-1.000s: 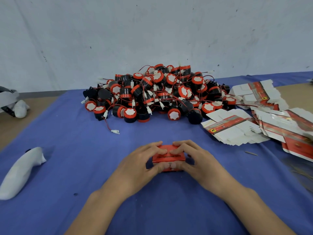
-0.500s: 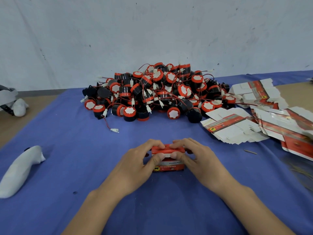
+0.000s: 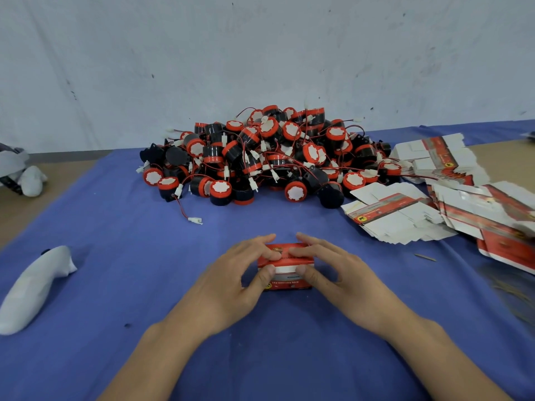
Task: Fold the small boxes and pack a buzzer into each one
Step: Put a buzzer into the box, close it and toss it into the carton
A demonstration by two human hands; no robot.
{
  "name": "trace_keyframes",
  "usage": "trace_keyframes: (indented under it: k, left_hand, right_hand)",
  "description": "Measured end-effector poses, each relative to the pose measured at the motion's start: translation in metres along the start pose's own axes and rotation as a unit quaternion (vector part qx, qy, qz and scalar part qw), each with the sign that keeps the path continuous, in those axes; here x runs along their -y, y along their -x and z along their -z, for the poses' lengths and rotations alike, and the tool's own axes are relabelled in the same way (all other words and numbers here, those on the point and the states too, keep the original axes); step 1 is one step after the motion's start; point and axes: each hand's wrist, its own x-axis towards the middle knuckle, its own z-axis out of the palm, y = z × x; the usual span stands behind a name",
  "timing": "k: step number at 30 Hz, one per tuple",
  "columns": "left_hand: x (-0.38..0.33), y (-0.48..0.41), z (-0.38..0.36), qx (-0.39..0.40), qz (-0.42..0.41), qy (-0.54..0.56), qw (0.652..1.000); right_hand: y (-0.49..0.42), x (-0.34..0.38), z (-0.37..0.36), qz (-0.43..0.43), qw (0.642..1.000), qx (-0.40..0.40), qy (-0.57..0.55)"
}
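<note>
Both hands are closed on one small box (image 3: 286, 283). The left hand (image 3: 231, 280) and the right hand (image 3: 344, 280) mirror each other, with fingers curled over the red top panel and thumbs pressed on the front face. Pinching from both ends like this probably braces the cardboard walls so the top flap can be pushed down and tucked without the box buckling. The box sits on the blue cloth (image 3: 115, 256) that covers the counter, which gives the press something firm to work against. It looks nearly closed, with a white strip showing under the lid edge between the thumbs. I cannot tell whether a buzzer is already inside.

Beyond the box, well apart from it, is a heaped pile of buzzers (image 3: 269, 157), black drums with red rims and trailing red wires. It lies straight ahead, likely so either hand can reach it. One loose white connector (image 3: 194, 219) has strayed from the heap toward the box, on its left.

To the right of the box and a little farther back is a fanned stack of flat box blanks (image 3: 396, 215), white side up, with more blanks (image 3: 492, 209) spread beyond it. That keeps the next carton on the right hand's side.

Far to the left of the box lies a white cloth-like bundle (image 3: 31, 287), clear of the work.
</note>
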Motion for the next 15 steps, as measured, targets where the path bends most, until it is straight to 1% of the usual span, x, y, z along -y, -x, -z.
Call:
trace_keyframes:
  k: [3,5,8,15]
  left_hand:
    - [-0.0009,0.0044,0.0007,-0.009,-0.018,-0.017,1.000]
    - [-0.0034,0.0053,0.0012,-0.012,-0.023,-0.022,0.999]
    - [-0.0050,0.0050,0.0010,-0.016,-0.028,-0.032,0.999]
    - [-0.0006,0.0037,-0.0010,-0.025,-0.021,-0.014,0.999]
  right_hand:
    - [0.0023,0.0033,0.0010,0.020,0.999,-0.009,0.038]
    - [0.0040,0.0046,0.0004,0.025,0.999,-0.013,0.030]
    - [0.0042,0.0016,0.0001,0.010,0.999,-0.019,0.024]
    - [0.0040,0.0016,0.0014,0.002,0.999,-0.027,0.024]
